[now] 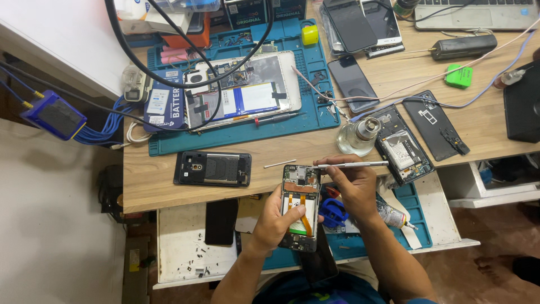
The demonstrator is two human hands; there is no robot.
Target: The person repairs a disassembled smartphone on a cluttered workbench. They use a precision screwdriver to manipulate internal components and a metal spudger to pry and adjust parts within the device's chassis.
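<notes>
Both our bare forearms come up from the bottom edge and meet at the middle. Our left hand [277, 217] is cupped, palm inward, fingers and thumb wrapped in a firm hold. Our right hand [351, 186] sits just beside it, slightly higher, fingers curled and pinched tight in a pen-like grip, wrist bent inward

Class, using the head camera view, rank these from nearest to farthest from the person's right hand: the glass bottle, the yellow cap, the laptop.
From the right hand:
1. Glass bottle, just above the hand on the wooden table.
2. Yellow cap, farther up, on the blue mat.
3. Laptop, top right corner.
</notes>
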